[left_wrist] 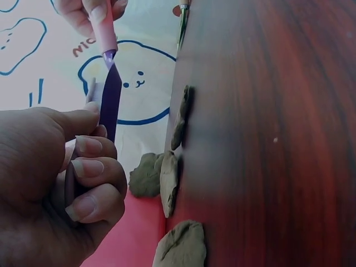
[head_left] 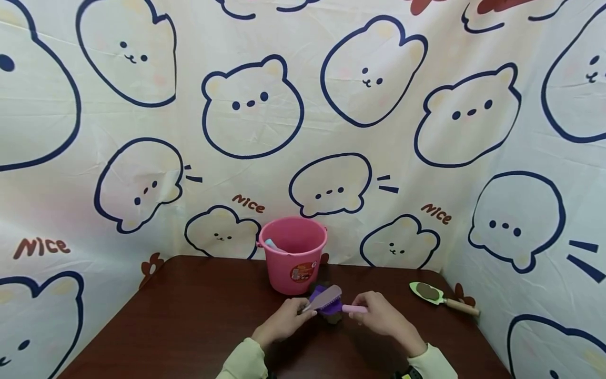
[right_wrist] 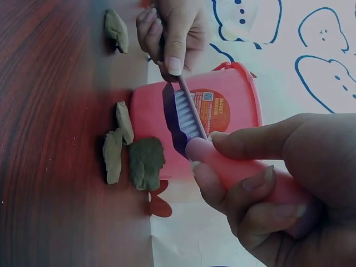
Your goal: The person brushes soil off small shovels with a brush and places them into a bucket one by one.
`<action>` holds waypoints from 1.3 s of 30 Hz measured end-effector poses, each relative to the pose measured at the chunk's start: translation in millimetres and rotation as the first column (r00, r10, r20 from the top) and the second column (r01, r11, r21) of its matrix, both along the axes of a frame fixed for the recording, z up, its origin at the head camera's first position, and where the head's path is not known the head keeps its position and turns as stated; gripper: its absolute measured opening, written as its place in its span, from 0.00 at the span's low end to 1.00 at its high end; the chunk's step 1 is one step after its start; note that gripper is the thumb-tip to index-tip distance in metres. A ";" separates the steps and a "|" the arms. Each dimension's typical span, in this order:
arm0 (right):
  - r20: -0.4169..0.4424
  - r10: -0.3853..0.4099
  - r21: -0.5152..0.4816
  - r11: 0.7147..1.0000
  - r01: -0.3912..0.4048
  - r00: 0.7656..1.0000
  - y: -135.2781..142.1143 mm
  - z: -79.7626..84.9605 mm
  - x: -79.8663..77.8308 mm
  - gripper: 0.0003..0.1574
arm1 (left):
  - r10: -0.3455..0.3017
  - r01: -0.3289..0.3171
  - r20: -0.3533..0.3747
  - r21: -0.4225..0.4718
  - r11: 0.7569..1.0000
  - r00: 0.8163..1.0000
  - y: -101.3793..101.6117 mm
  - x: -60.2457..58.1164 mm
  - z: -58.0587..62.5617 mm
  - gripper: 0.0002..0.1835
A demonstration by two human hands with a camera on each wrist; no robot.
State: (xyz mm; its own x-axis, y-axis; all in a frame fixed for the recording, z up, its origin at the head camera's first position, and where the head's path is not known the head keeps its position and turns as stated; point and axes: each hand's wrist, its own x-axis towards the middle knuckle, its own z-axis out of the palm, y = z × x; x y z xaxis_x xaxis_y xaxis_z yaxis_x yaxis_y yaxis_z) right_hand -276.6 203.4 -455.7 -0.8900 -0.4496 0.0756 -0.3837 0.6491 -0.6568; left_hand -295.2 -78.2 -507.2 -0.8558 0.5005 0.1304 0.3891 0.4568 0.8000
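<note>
My left hand (head_left: pixel 283 320) grips the handle of a mauve brush (head_left: pixel 326 298). Its white bristles (right_wrist: pixel 188 114) face the blade of a small toy shovel (right_wrist: pixel 173 122). That shovel has a purple blade and a pink handle (head_left: pixel 355 309), which my right hand (head_left: pixel 381 316) holds. Brush and blade overlap above the table; whether the bristles touch the blade I cannot tell. Several grey-brown clay-like lumps lie below and beyond the tools, among them a dark one (right_wrist: pixel 146 164) and a paler one (left_wrist: pixel 182 247).
A pink bucket (head_left: pixel 291 273) stands behind the hands, with a light blue item (head_left: pixel 272 244) inside. On the right of the brown table (head_left: pixel 213 316) lies a green trowel with a wooden handle (head_left: pixel 461 306), a brown patch on its blade. Cartoon-printed cloth (head_left: pixel 255 131) encloses the table.
</note>
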 end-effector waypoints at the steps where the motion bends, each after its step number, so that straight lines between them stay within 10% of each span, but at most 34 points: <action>1: 0.000 0.002 -0.001 1.000 -0.002 1.000 0.7 1.1 0.0 0.10 | -0.001 0.001 -0.005 0.001 1.000 1.000 -0.8 -0.7 0.2 0.10; 20: -0.033 -0.069 0.004 0.998 0.070 0.997 20.6 23.8 2.7 0.09 | 0.076 -0.080 -0.119 -0.029 0.996 0.990 -30.2 -11.8 4.6 0.12; 27: -0.138 -0.272 -0.047 0.962 0.268 0.952 34.6 38.7 -1.4 0.08 | 0.084 -0.089 -0.115 -0.033 0.995 0.990 -32.4 -12.6 2.6 0.14; 39: -0.249 -0.304 -0.204 0.944 0.257 0.920 14.8 77.2 -26.4 0.15 | 0.062 -0.064 -0.079 -0.027 0.998 0.995 -33.4 -12.9 -1.0 0.16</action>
